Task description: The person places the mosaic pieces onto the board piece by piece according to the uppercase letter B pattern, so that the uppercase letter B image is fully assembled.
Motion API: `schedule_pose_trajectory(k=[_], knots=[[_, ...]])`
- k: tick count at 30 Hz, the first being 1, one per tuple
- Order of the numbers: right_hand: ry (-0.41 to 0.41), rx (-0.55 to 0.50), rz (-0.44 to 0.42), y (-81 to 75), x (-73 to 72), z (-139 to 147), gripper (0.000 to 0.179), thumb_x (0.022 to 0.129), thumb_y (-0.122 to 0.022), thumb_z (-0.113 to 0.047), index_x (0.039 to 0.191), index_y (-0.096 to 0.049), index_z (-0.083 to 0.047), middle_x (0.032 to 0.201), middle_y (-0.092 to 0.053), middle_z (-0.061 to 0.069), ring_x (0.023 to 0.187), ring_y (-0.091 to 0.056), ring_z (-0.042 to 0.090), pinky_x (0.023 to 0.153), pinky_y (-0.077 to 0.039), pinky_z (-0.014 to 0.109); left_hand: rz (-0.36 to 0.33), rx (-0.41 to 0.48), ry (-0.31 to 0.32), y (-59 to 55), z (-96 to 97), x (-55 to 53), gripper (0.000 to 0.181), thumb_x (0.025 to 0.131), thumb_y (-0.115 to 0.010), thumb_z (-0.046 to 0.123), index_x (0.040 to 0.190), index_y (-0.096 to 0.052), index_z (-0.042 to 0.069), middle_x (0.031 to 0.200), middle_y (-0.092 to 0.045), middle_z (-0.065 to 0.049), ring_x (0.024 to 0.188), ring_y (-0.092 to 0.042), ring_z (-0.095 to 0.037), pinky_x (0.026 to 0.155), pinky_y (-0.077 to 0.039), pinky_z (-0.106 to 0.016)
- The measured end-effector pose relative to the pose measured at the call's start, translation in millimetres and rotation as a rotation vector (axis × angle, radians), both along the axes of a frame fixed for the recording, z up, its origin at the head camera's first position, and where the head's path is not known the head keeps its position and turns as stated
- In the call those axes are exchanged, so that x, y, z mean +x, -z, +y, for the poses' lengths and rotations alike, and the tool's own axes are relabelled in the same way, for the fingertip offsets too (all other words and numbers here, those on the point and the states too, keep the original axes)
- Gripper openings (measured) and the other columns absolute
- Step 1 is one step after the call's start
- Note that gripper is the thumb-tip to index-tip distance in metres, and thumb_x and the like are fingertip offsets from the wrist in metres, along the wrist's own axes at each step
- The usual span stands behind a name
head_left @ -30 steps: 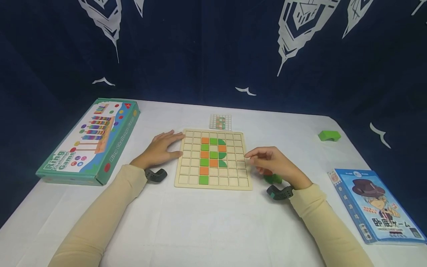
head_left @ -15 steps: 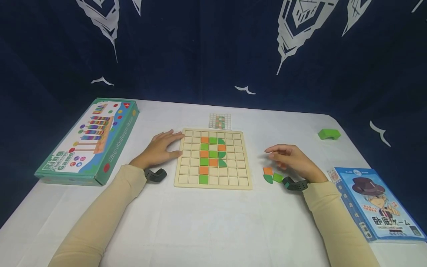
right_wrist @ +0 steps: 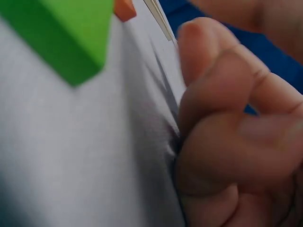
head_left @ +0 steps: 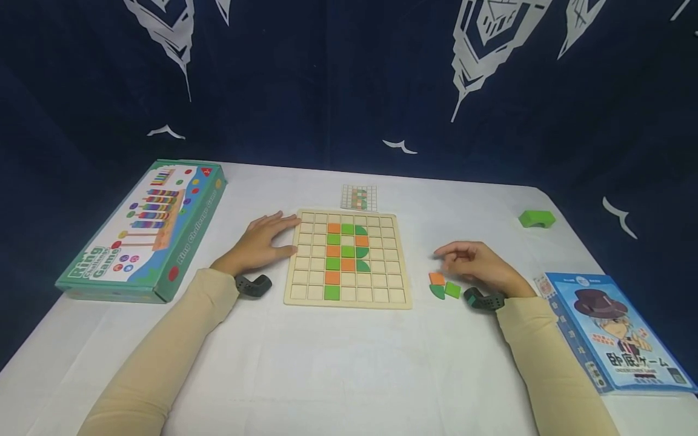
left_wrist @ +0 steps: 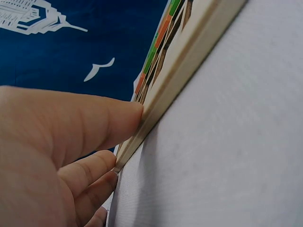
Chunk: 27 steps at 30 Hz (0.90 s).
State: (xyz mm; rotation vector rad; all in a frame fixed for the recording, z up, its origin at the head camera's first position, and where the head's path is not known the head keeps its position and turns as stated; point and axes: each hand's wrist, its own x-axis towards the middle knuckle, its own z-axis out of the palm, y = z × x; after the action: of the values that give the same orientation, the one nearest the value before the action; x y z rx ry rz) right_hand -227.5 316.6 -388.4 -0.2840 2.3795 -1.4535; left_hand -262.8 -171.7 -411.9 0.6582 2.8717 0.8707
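A wooden grid board [head_left: 382, 281] lies mid-table, with orange and green square tiles and dark green rounded tiles set in some cells. My left hand [head_left: 262, 243] touches the board's left edge with extended fingers; in the left wrist view the thumb [left_wrist: 118, 120] meets its side. To the right of the board, my right hand [head_left: 480, 263] rests low over the table, fingers loosely bent, holding nothing. Just in front of it lie a loose orange square tile [head_left: 437, 278], a green square tile [head_left: 452, 289] and a dark green rounded tile [head_left: 437, 292].
Behind the board lies a small pattern card [head_left: 358, 198] with a printed grid. A ring game box [head_left: 142, 236] stands at left, a blue game box [head_left: 621, 333] at right. An arched green block [head_left: 537, 218] sits at the back right.
My right hand has drawn back rightward from the board's right edge, uncovering the loose tiles, and then hardly moved. My left hand has stayed at the board's left edge.
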Motion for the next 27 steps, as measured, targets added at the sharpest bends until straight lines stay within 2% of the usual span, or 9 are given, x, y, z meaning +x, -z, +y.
schedule_pose_trajectory(k=[3, 7, 14, 18, 22, 27], knots=[[-0.04, 0.009, -0.004, 0.8, -0.6, -0.6, 0.046, 0.092, -0.077, 0.0, 0.133, -0.064, 0.016, 0.088, -0.063, -0.001, 0.074, -0.054, 0.01, 0.063, -0.045, 0.021, 0.0, -0.001, -0.001, -0.7, 0.0, 0.1, 0.071, 0.101, -0.068, 0.03, 0.165, -0.046, 0.009, 0.174, -0.037, -0.012, 0.166, -0.018, -0.037, 0.134, -0.006, -0.056], [-0.059, 0.028, 0.007, 1.2, -0.8, -1.9, 0.045, 0.09, -0.079, 0.002, 0.13, -0.065, 0.017, 0.084, -0.059, 0.0, 0.069, -0.05, 0.01, 0.061, -0.043, 0.021, -0.002, -0.007, -0.003, -0.7, -0.1, 0.0, 0.071, 0.101, -0.068, 0.03, 0.165, -0.045, 0.009, 0.174, -0.037, -0.012, 0.166, -0.018, -0.037, 0.134, -0.006, -0.056], [0.017, 0.125, 0.052, 2.2, 0.2, -5.8, 0.04, 0.096, -0.076, -0.004, 0.13, -0.067, 0.013, 0.083, -0.056, 0.001, 0.064, -0.044, 0.008, 0.054, -0.036, 0.021, 0.004, 0.002, 0.006, 0.1, -0.5, -0.1, 0.071, 0.101, -0.068, 0.029, 0.164, -0.046, 0.009, 0.174, -0.037, -0.012, 0.165, -0.018, -0.038, 0.134, -0.006, -0.057], [0.051, 0.154, 0.065, 3.0, -0.2, -6.9, 0.038, 0.098, -0.077, -0.008, 0.13, -0.068, 0.011, 0.083, -0.058, -0.001, 0.063, -0.046, 0.008, 0.053, -0.037, 0.021, 0.006, 0.006, 0.01, 0.7, -1.3, -0.4, 0.07, 0.101, -0.069, 0.029, 0.164, -0.046, 0.008, 0.174, -0.037, -0.012, 0.165, -0.019, -0.038, 0.134, -0.007, -0.057], [0.005, 0.138, 0.062, 2.2, 0.0, -3.6, 0.038, 0.098, -0.075, -0.007, 0.13, -0.068, 0.012, 0.08, -0.058, -0.001, 0.062, -0.047, 0.009, 0.054, -0.04, 0.021, 0.005, 0.005, 0.01, 0.8, -1.1, -0.8, 0.071, 0.101, -0.069, 0.03, 0.164, -0.046, 0.008, 0.174, -0.038, -0.012, 0.165, -0.019, -0.037, 0.134, -0.007, -0.057], [-0.076, 0.117, 0.08, 1.6, -0.2, 0.1, 0.041, 0.091, -0.078, 0.002, 0.128, -0.067, 0.016, 0.082, -0.058, 0.001, 0.063, -0.048, 0.009, 0.056, -0.042, 0.022, 0.005, 0.002, 0.006, 0.8, -1.0, -1.0, 0.071, 0.101, -0.068, 0.03, 0.164, -0.046, 0.009, 0.174, -0.038, -0.012, 0.165, -0.019, -0.037, 0.134, -0.007, -0.057]])
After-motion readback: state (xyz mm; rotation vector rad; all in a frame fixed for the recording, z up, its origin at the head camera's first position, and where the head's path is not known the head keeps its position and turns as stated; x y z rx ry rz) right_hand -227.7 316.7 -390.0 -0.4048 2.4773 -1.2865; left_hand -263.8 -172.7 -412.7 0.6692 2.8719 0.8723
